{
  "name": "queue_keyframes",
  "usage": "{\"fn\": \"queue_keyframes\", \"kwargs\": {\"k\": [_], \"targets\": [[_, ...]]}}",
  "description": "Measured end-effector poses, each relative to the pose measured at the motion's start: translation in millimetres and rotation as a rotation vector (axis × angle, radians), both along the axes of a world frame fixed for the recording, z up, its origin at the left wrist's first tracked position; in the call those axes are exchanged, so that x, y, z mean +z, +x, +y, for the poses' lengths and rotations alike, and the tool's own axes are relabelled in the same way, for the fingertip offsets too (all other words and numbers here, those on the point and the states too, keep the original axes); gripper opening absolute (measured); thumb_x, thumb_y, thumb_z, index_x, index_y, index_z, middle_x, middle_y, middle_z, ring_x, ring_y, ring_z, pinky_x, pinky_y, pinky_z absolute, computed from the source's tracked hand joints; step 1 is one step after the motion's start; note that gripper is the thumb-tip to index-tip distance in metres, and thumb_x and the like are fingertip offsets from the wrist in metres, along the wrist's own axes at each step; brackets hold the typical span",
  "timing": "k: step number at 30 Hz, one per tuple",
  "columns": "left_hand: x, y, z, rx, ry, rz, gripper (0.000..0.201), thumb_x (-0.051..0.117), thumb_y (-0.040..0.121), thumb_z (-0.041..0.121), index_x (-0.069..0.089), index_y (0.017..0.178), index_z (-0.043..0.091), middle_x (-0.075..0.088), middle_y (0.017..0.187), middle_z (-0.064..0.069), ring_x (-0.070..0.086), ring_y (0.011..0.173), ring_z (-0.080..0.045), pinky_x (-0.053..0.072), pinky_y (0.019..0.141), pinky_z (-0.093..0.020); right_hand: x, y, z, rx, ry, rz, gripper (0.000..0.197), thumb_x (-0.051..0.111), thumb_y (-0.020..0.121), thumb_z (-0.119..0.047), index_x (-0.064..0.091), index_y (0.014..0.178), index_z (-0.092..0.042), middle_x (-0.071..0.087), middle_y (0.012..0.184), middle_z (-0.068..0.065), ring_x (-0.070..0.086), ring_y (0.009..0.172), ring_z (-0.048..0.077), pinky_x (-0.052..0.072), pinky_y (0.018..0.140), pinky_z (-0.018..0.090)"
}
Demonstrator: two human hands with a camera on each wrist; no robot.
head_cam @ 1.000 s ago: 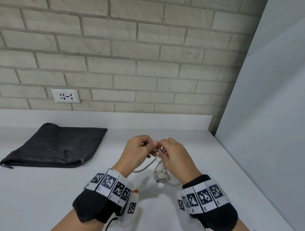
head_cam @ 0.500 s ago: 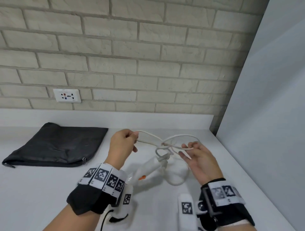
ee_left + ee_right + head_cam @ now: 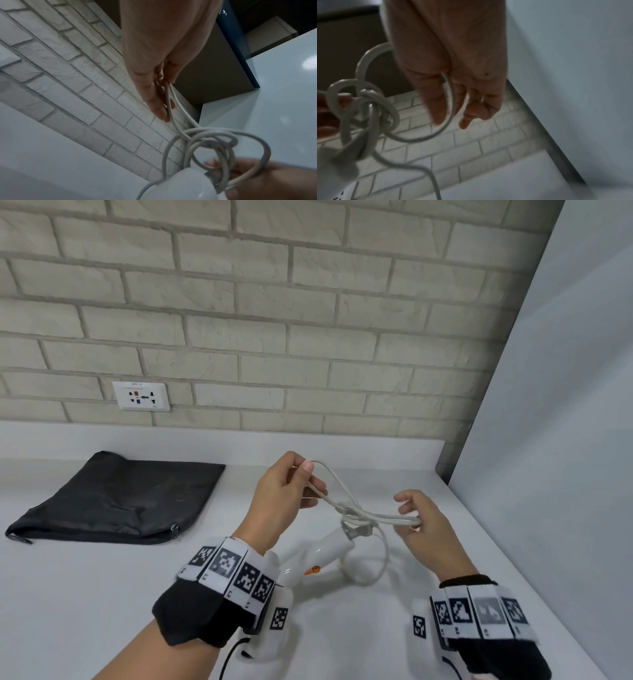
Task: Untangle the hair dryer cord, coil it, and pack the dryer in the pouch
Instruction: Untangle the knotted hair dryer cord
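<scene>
A white hair dryer (image 3: 329, 553) with an orange switch lies on the white counter (image 3: 102, 594) between my wrists. Its white cord (image 3: 363, 513) is knotted just above the handle. My left hand (image 3: 291, 491) pinches a doubled strand of the cord (image 3: 171, 101) and holds it up to the left. My right hand (image 3: 418, 522) has its fingers hooked through loops of the cord (image 3: 450, 102) and draws them to the right. A slack loop hangs down to the counter by the handle. The black pouch (image 3: 120, 498) lies flat at the back left.
A brick wall (image 3: 274, 320) with a white socket (image 3: 141, 396) runs behind the counter. A pale panel (image 3: 548, 440) closes off the right side. The pouch's zip pull (image 3: 174, 530) points toward me.
My hands, close together over the knot a second ago, have drawn apart. The left lifted a strand up and left, the right pulled loops to the right, stretching the tangle.
</scene>
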State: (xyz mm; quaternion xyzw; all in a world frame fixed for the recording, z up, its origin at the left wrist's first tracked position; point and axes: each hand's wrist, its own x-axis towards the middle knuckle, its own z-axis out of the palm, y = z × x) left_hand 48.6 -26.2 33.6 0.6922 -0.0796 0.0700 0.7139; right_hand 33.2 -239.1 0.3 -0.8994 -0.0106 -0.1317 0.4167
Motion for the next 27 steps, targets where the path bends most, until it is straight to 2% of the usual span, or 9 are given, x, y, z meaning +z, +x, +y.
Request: {"fn": "queue_keyframes", "kwargs": {"k": [2,5,7,9,13,19,22,25,27], "targets": [[2,0,-2,0.013,-0.028,-0.002,0.023,0.04,0.097,0.017,0.044,0.075,0.013,0.065,0.073,-0.01,0.066,0.076,-0.027,0.053,0.066,-0.028,20,-15,5,0.133,-0.418,0.072,0.069,0.062,0.078,-0.014,0.028,0.136,-0.031,0.037,0.124,-0.001,0.033,0.119,0.022,0.03,0.093,0.029],[4,2,-4,0.034,-0.075,0.012,0.02,0.04,0.097,0.017,0.043,0.078,0.011,0.062,0.072,-0.008,0.068,0.072,-0.024,0.055,0.067,-0.031,49,-40,22,0.277,-0.683,0.096,0.096,0.066,0.071,-0.04,0.004,0.144,-0.035,0.015,0.142,-0.007,0.005,0.137,0.014,0.016,0.108,0.035],[6,3,-6,0.038,-0.092,0.016,0.018,0.039,0.097,0.018,0.043,0.081,0.01,0.061,0.073,-0.008,0.068,0.071,-0.023,0.055,0.069,-0.032,56,-49,36,0.315,-0.597,-0.121,0.086,0.061,0.065,-0.057,0.027,0.139,-0.031,0.03,0.132,-0.007,0.021,0.127,0.014,0.026,0.105,0.034],[5,3,-9,0.033,-0.105,0.019,0.018,0.04,0.097,0.018,0.043,0.082,0.01,0.06,0.074,-0.008,0.067,0.072,-0.023,0.055,0.071,-0.034,54,-44,50,0.294,-0.478,-0.259,0.065,0.055,0.069,-0.059,0.05,0.123,-0.023,0.042,0.107,-0.008,0.039,0.102,0.013,0.034,0.085,0.023],[2,1,-13,0.007,-0.069,-0.022,0.019,0.044,0.096,0.02,0.046,0.078,0.012,0.063,0.066,-0.003,0.067,0.079,-0.025,0.054,0.077,-0.039,45,-17,59,0.162,-0.415,-0.071,0.029,0.058,0.086,-0.028,0.058,0.109,-0.009,0.05,0.087,-0.001,0.047,0.081,0.015,0.034,0.07,0.024],[-15,4,-14,-0.047,0.216,-0.102,0.019,0.048,0.093,0.025,0.05,0.076,0.016,0.061,0.065,0.0,0.064,0.075,-0.019,0.05,0.08,-0.037,23,8,45,0.025,-0.553,-0.001,0.017,0.053,0.089,-0.016,0.063,0.087,-0.002,0.067,0.092,0.014,0.059,0.085,0.028,0.037,0.067,0.027],[-26,6,-13,-0.011,0.449,-0.121,0.022,0.044,0.095,0.027,0.05,0.075,0.019,0.06,0.068,-0.002,0.064,0.075,-0.021,0.047,0.07,-0.028,18,13,33,0.067,-0.213,-0.124,0.017,0.047,0.09,-0.005,0.059,0.078,-0.006,0.059,0.081,0.01,0.054,0.075,0.024,0.039,0.067,0.025],[-35,8,-15,-0.01,0.68,-0.122,0.026,0.042,0.096,0.026,0.053,0.077,0.014,0.058,0.071,-0.008,0.057,0.072,-0.025,0.043,0.066,-0.032,30,9,13,0.046,0.518,-0.256,0.027,0.041,0.094,-0.005,0.05,0.072,-0.017,0.052,0.065,-0.007,0.05,0.057,0.005,0.045,0.062,0.014],[-43,11,-15,-0.02,0.741,-0.073,0.028,0.04,0.096,0.026,0.055,0.077,0.012,0.057,0.072,-0.007,0.051,0.068,-0.023,0.04,0.063,-0.03,38,9,-11,0.027,0.966,-0.319,0.031,0.035,0.097,-0.007,0.049,0.071,-0.018,0.053,0.06,-0.011,0.049,0.052,0.001,0.051,0.063,0.016]]}}
